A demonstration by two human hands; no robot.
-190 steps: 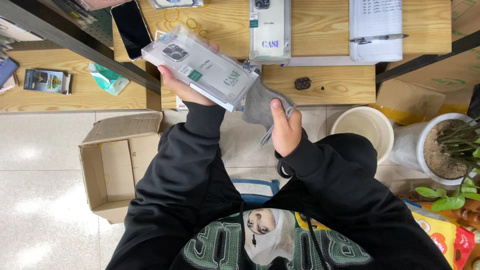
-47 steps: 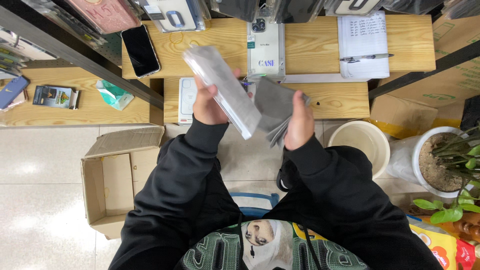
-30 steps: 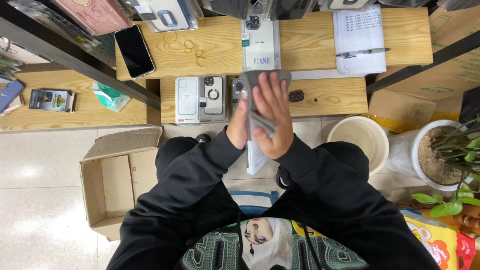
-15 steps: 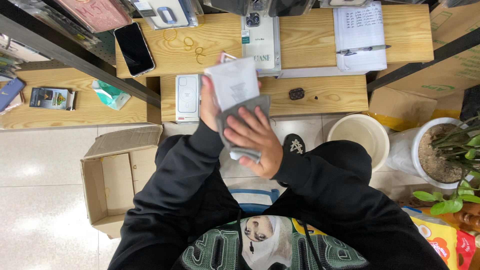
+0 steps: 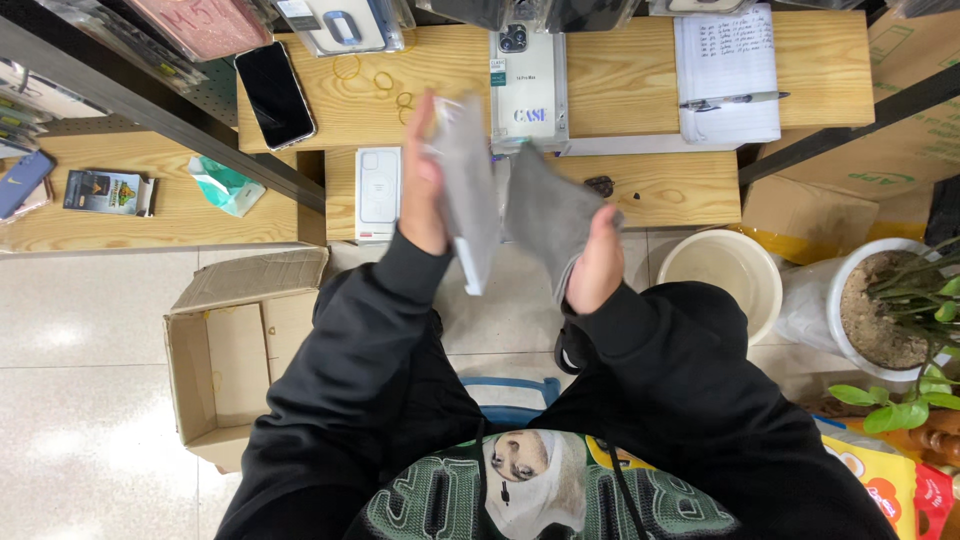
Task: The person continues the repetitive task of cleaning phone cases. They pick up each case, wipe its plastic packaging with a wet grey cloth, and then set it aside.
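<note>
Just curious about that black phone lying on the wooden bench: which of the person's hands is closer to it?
Left. The left hand, holding a flat packet, is just right of the black phone; the right hand, holding a grey cloth, is farther right.

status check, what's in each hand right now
Left hand grips flat packaged case, held edge-on. Right hand holds grey cloth. Both above wooden bench, nothing between them.

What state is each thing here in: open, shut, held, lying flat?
Left hand: holds the pack.
Pack: held on edge, blurred.
Right hand: grips the cloth.
Cloth: crumpled, hanging.
Box: open.
Phone: flat, screen dark.
Bucket: uncovered.
Notepad: open, pen across.
</note>
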